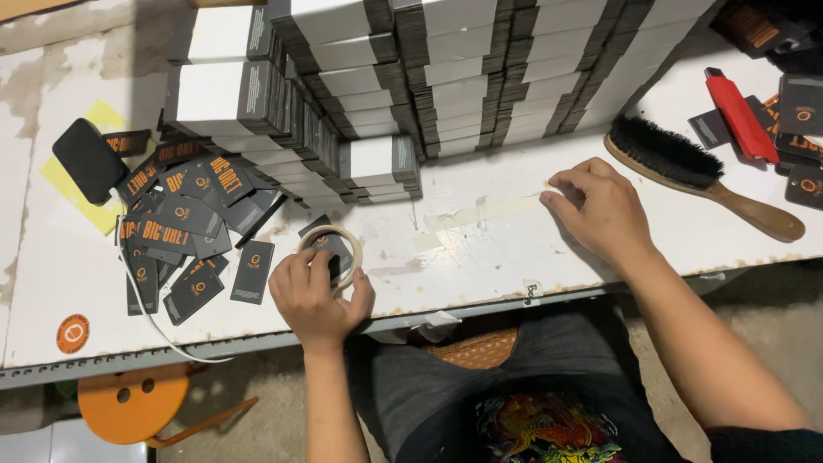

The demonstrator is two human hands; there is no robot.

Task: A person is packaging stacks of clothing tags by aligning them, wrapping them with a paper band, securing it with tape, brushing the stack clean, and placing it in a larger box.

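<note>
tape roll (331,251) lies flat on the white table (480,249), near the front edge, with its round hole facing up. it is a pale ring, so it has no long side of its own. a strip of pale tape (484,210) runs from near the ring toward the right, stuck along the table. the strip's long way goes left to right, tilted up a little at the right end.

the left hand (315,296) is clamped on the ring, with fingers curled over its near rim. a dark card shows through the hole. the right hand (600,206) is well apart from the left one. its fingers are pinched together at the right end of the strip, pressing down on the table. i cannot tell if they grip the tape end or just push on it.

left of the ring is a messy pile of small dark cards (184,227) with orange marks. a black flat pad (88,159) lies further left on a yellow sheet. behind the hands stand tall stacks of cards (446,77) with white and dark bands. to the right lies a wooden brush (699,176) with black bristles, its handle pointing to the lower right. a red cutter (740,116) lies just past it, beside more dark cards. an orange stool (133,403) stands under the table at the left.
</note>
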